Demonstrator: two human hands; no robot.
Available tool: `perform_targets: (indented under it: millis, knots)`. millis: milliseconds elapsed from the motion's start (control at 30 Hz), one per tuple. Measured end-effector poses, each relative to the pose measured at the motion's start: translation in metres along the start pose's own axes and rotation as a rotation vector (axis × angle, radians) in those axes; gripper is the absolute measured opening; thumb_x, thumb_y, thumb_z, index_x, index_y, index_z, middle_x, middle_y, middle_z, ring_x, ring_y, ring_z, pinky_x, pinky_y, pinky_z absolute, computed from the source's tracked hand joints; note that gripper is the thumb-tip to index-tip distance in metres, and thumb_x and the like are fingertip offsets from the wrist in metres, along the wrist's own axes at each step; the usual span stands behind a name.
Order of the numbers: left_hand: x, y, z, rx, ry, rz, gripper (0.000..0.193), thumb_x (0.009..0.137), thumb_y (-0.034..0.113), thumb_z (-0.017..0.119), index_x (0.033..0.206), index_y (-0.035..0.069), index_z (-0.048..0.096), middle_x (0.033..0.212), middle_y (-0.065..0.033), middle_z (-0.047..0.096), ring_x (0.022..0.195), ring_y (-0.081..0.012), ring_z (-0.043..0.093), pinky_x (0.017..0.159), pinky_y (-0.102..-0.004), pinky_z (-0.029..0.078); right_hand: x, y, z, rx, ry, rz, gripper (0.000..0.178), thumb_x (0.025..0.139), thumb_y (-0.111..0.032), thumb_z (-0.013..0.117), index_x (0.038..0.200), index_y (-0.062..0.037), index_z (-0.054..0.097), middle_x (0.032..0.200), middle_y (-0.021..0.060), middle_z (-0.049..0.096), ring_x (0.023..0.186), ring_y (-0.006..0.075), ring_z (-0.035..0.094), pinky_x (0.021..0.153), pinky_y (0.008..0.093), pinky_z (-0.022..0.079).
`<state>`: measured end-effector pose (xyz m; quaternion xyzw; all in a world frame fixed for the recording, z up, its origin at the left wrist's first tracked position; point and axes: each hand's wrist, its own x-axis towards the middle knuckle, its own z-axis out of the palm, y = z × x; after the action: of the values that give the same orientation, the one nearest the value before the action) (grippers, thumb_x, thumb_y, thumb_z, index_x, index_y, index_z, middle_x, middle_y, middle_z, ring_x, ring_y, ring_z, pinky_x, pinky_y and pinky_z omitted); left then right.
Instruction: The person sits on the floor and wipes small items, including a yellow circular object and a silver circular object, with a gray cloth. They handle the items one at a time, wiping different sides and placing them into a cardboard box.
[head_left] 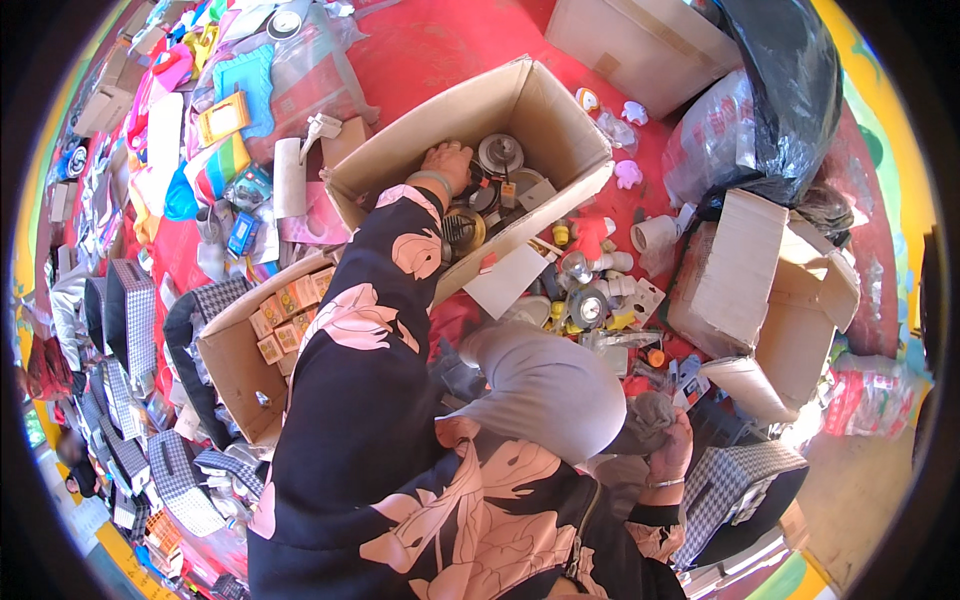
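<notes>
My left hand (447,168) reaches into a long open cardboard box (385,147), its fingers loosely spread near the inner left wall, with nothing visible in them. Beside it in the box lie a round metal part (500,155), a brass-coloured round part (463,232) and several small pieces. By my right knee, my right hand (672,452) is closed on a crumpled grey cloth (650,415). My grey-trousered knee (545,390) stands between the hands.
A carton of small orange-printed boxes (290,315) stands at left. Loose metal and plastic parts (587,305) lie in front of my knee. An open carton (735,275), a black plastic bag (785,90) and a large carton (640,45) stand right. Mixed goods (225,115) cover the left floor.
</notes>
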<state>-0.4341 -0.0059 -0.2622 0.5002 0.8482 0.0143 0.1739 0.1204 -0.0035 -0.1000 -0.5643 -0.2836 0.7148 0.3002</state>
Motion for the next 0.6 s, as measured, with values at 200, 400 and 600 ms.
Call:
perform_targets:
  millis: [200, 400, 600]
  knots:
    - [0.007, -0.005, 0.021, -0.063, -0.074, -0.118, 0.027, 0.083, 0.022, 0.053, 0.107, 0.009, 0.058, 0.114, -0.0198, 0.051, 0.102, -0.0372, 0.054, 0.087, -0.0442, 0.044, -0.003, -0.001, -0.003, -0.014, -0.006, 0.011, 0.024, 0.062, 0.0, 0.043, 0.082, 0.0019, 0.057, 0.081, 0.0078, 0.062, 0.076, 0.0178, 0.058, 0.076, 0.0265, 0.046]
    - [-0.001, 0.019, 0.003, -0.11, 0.03, 0.106, 0.023, 0.082, 0.015, 0.048, 0.102, 0.011, 0.059, 0.114, -0.0193, 0.05, 0.107, -0.0363, 0.052, 0.087, -0.0439, 0.045, -0.008, 0.005, -0.009, -0.051, -0.024, -0.021, 0.027, 0.063, -0.001, 0.042, 0.085, 0.0041, 0.057, 0.086, 0.011, 0.062, 0.08, 0.02, 0.059, 0.079, 0.0291, 0.047]
    - [0.027, -0.002, 0.056, 0.239, -0.181, 0.104, 0.024, 0.081, 0.008, 0.05, 0.102, 0.011, 0.06, 0.117, -0.018, 0.049, 0.111, -0.0358, 0.05, 0.091, -0.0414, 0.045, -0.003, -0.006, -0.003, -0.159, -0.004, -0.023, 0.026, 0.062, 0.0, 0.042, 0.083, 0.0011, 0.057, 0.081, 0.0057, 0.06, 0.077, 0.0154, 0.057, 0.075, 0.0246, 0.045]
